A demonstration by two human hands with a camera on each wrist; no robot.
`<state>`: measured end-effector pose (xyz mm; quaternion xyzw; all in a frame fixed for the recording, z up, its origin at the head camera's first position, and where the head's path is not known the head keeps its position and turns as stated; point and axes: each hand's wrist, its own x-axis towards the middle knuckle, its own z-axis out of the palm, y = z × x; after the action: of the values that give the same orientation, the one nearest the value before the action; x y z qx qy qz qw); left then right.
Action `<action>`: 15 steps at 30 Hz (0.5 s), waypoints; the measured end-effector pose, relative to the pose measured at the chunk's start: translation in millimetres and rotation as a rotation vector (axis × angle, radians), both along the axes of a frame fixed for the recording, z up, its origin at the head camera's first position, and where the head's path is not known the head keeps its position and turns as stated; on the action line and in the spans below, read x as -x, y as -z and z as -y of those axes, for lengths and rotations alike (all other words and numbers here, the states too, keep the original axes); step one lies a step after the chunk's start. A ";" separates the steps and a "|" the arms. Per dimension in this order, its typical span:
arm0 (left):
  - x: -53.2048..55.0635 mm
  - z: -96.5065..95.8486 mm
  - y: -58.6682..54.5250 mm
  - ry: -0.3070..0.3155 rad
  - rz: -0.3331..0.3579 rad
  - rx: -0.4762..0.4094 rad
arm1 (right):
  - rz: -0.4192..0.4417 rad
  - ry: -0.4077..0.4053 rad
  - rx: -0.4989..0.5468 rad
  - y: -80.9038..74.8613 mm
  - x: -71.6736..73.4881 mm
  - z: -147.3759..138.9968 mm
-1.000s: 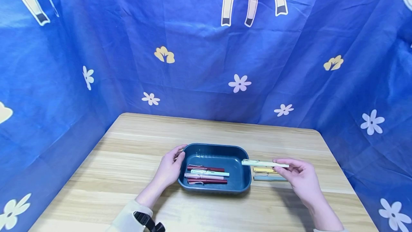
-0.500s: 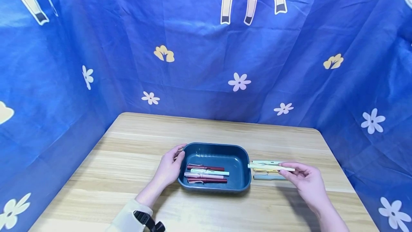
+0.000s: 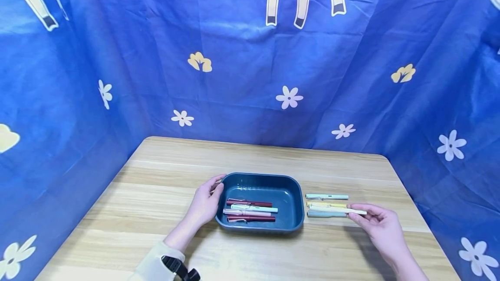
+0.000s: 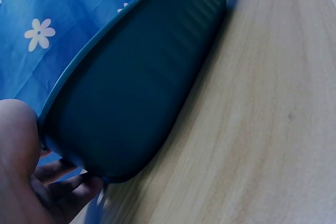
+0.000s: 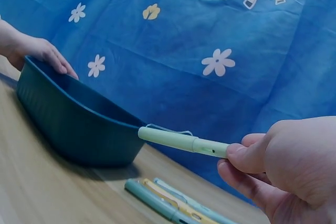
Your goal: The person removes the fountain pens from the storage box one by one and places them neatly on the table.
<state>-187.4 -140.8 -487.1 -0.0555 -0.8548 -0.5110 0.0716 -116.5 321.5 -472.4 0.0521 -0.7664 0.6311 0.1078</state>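
- Left hand [image 3: 206, 200]: holds the dark teal tray [image 3: 287, 211] at its left end, fingers round the far left corner.
- Right hand [image 3: 380, 227]: pinches a pale green pen [image 5: 184, 141] by one end, thumb against fingers; clip end points toward the tray.
- Held pen: raised over the table [image 3: 164, 177], right of the tray.
- Hands well apart.
- In tray, far to near: dark red pen [image 3: 250, 203], white-mint pen [image 3: 261, 208], light purple pen [image 3: 250, 213], second dark red pen [image 3: 254, 219].
- On table beside tray, roughly parallel: mint pen [image 3: 328, 196], yellow pen [image 5: 178, 201], blue-grey pen [image 5: 149, 199].
- Blue curtain [image 3: 234, 99] behind; flower prints.
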 end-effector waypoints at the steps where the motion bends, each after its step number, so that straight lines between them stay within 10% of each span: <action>1: -0.1 0.1 0.1 -0.001 0.000 -0.001 | 0.000 -0.003 0.003 1.3 -0.7 -1.2; 15: 0.3 -0.1 -0.9 -0.004 0.010 -0.005 | 0.101 -0.021 -0.076 19.9 -10.0 -9.7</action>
<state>-187.7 -140.6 -486.1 -0.0511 -0.8541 -0.5131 0.0683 -106.5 331.3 -492.3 0.0324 -0.7936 0.6045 0.0601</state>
